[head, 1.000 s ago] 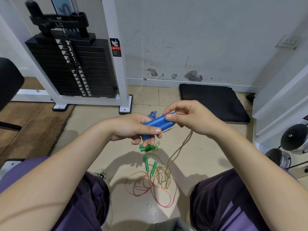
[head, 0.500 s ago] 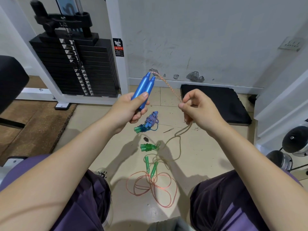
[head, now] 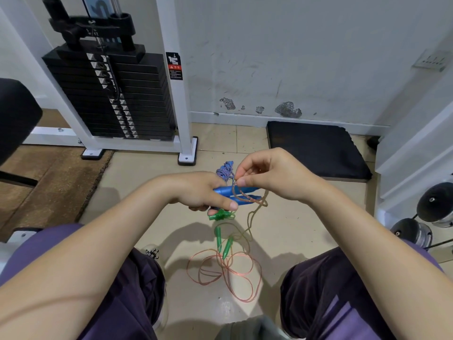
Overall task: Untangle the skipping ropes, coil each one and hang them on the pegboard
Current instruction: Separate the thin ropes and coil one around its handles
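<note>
My left hand (head: 198,190) grips two blue rope handles (head: 228,191) held level at mid-frame. My right hand (head: 272,174) pinches the brown speckled cord (head: 255,212) of that rope just above the handles, and the cord loops over them and hangs to the floor. Below lies a pink-orange rope (head: 228,273) in loose loops with two green handles (head: 224,244). A small green piece (head: 220,215) lies under my left hand. A coiled blue-and-white braided rope (head: 225,169) rests on the floor behind my hands. No pegboard is in view.
A white weight-stack machine (head: 115,94) stands at the back left, with a brown mat (head: 49,182) in front of it. A black pad (head: 316,148) lies against the wall at right. Dumbbells (head: 431,212) sit at the far right. My knees frame the floor.
My left hand has brought the blue handles down from upright to level. My right hand has moved in close and carried the cord over the handles.
</note>
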`<state>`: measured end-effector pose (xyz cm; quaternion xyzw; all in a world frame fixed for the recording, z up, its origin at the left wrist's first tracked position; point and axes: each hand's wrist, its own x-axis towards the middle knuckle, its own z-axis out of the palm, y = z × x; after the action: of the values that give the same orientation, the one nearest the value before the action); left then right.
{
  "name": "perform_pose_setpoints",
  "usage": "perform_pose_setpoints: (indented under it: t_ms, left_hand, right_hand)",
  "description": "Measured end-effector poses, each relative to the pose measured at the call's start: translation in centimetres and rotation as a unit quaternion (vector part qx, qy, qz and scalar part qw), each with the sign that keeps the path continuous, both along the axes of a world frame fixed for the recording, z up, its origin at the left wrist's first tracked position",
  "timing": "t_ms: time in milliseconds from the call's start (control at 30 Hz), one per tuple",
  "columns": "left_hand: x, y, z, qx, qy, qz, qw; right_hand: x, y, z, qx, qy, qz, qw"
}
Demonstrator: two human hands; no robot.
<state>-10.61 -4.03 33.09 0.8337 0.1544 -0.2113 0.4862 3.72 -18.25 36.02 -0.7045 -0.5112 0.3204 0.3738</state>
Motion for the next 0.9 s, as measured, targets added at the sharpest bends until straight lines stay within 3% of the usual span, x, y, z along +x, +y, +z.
perform_pose_setpoints:
  t_ms: [200, 533, 667, 900]
  left_hand:
    - [0.3, -1.3, 0.7, -0.053, -0.025, -0.019, 0.998]
    - [0.0, -0.7, 0.6, -0.145, -0.063, 0.027, 0.987]
    - [-0.1, 0.0, 0.7, -0.192, -0.081, 0.071, 0.975]
    - [-0.1, -0.1, 0.5, -0.216, -0.109, 0.15, 0.959]
  right_hand:
    - [-0.5, 0.2, 0.1, 0.011, 0.002, 0.02, 1.0]
    - [0.5, -0.4, -0.2, 0.008, 0.041, 0.01, 0.999]
    - [1.2, -0.7, -0.3, -0.012, 0.096, 0.034, 0.995]
    - [1.5, -0.8, -0.3, -0.012, 0.093, 0.019, 0.995]
